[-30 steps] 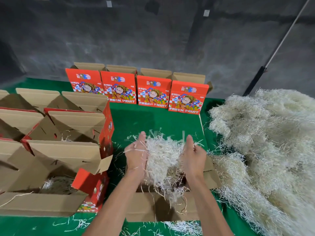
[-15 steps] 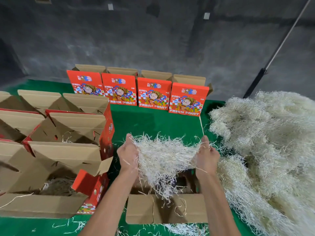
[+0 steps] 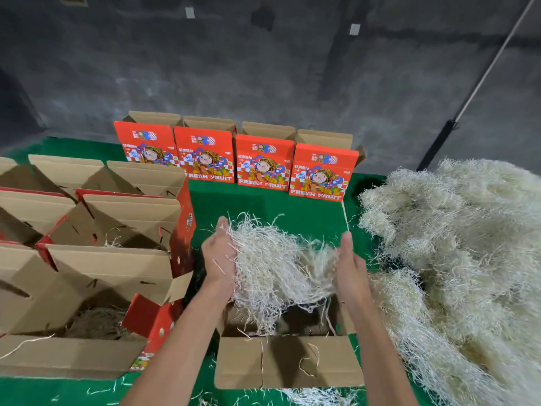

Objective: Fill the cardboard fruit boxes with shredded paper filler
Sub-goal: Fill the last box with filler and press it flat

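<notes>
My left hand [image 3: 219,256] and my right hand [image 3: 348,268] hold a clump of pale shredded paper [image 3: 278,265] between their palms. The fingers look fairly straight and are partly buried in the strands. The clump hangs over an open cardboard fruit box [image 3: 287,364] near the front edge, and strands trail down into its dark inside. A large heap of shredded paper [image 3: 456,244] lies just right of the box.
Several open boxes with raised flaps [image 3: 111,271] crowd the left side; the nearest one [image 3: 96,323] has filler inside. A row of upright red "Fresh Fruit" boxes [image 3: 263,162] stands at the back on the green cover [image 3: 263,206]. A dark wall rises behind.
My hands moved apart and stretched the clump wider above the box. The pinching fingers of half a second ago now lie flatter against the paper.
</notes>
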Motion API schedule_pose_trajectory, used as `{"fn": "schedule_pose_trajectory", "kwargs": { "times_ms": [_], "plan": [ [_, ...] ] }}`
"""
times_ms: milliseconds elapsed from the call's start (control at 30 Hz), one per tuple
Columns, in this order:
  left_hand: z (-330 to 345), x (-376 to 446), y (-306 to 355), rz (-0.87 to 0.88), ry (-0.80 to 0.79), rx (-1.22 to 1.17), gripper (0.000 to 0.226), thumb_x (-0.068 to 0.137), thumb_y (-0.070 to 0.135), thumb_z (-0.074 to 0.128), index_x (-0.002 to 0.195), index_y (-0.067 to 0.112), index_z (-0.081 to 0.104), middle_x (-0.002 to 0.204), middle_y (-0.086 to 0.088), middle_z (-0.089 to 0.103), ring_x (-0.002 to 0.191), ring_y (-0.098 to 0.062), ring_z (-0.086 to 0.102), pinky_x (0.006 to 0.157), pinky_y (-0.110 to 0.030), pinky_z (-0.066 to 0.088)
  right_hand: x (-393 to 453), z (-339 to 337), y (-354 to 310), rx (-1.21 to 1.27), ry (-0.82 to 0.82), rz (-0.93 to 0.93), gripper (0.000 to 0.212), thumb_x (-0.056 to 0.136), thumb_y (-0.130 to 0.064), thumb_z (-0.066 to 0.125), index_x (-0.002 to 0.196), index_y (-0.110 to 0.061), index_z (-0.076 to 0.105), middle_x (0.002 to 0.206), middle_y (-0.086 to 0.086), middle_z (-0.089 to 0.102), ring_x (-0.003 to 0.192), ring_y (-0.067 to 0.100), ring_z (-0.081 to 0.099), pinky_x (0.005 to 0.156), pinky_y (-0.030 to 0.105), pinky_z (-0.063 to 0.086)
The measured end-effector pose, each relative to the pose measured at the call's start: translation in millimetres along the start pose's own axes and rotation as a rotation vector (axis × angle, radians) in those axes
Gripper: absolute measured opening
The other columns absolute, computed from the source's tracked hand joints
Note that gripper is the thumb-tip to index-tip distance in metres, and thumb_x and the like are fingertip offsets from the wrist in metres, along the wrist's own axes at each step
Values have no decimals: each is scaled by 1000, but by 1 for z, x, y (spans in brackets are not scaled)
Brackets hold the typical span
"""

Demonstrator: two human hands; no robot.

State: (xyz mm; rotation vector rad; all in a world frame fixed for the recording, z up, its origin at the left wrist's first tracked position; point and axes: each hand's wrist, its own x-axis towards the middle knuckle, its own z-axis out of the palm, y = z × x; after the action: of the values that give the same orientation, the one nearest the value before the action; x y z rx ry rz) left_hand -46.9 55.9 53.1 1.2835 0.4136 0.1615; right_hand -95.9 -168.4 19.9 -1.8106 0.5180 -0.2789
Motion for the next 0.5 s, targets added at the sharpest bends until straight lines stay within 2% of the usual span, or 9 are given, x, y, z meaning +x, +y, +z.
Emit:
{"fn": "schedule_pose_trajectory", "kwargs": {
  "times_ms": [67, 133, 167, 200, 267, 300, 400, 500],
  "plan": [
    [1, -8, 5, 144, -55, 64, 49, 105, 40, 48, 61, 21, 40, 38, 7, 42, 30, -4, 38, 33, -18, 33, 2, -5, 4, -152, 94, -137, 77, 88, -87, 18, 68, -20, 50, 53, -6, 49, 49, 14, 50, 56, 33, 49],
    [4, -18, 6, 292, -168, 156, 62, 105, 47, 43, 48, 25, 34, 35, 4, 32, 29, -11, 31, 34, -19, 27, 1, -4, 3, -232, 264, -245, 66, 96, -76, 23, 77, -20, 53, 72, 0, 58, 65, 21, 57, 62, 40, 52],
    [6, -22, 7, 338, -243, 207, 65, 106, 49, 40, 45, 28, 32, 36, 5, 29, 29, -12, 30, 35, -18, 28, -3, 2, -3, -211, 280, -297, 59, 99, -71, 28, 81, -21, 54, 77, 2, 59, 69, 23, 58, 63, 41, 53],
    [10, -25, 6, 360, -314, 239, 66, 105, 52, 38, 44, 27, 32, 38, 7, 28, 30, -11, 30, 36, -18, 29, -9, 11, -10, -120, 235, -333, 55, 100, -67, 33, 84, -20, 56, 77, 0, 60, 67, 23, 57, 60, 37, 53],
    [21, -29, 2, 385, -420, 365, 68, 102, 62, 33, 46, 24, 36, 39, 7, 30, 33, -12, 31, 38, -19, 28, -26, 34, -31, 126, 46, -317, 55, 98, -68, 38, 87, -18, 59, 66, -10, 55, 55, 13, 48, 49, 22, 43],
    [27, -31, -1, 406, -437, 431, 70, 100, 67, 32, 48, 20, 39, 39, 5, 34, 36, -13, 33, 39, -22, 28, -33, 46, -40, 188, -24, -313, 57, 98, -68, 39, 85, -16, 60, 60, -12, 51, 53, 8, 44, 49, 18, 39],
    [41, -35, -11, 494, -409, 516, 75, 97, 71, 33, 55, 12, 53, 46, -3, 55, 46, -16, 51, 46, -31, 38, -35, 67, -50, 200, -69, -288, 54, 102, -54, 45, 61, -21, 58, 53, -9, 56, 51, 6, 49, 50, 20, 39],
    [40, -31, -14, 563, -376, 564, 77, 97, 70, 33, 46, 15, 48, 40, -1, 48, 38, -11, 43, 40, -25, 31, -26, 69, -51, 163, -93, -268, 63, 102, -44, 52, 43, -23, 47, 41, -10, 43, 42, 5, 36, 44, 22, 29]
  ]
}}
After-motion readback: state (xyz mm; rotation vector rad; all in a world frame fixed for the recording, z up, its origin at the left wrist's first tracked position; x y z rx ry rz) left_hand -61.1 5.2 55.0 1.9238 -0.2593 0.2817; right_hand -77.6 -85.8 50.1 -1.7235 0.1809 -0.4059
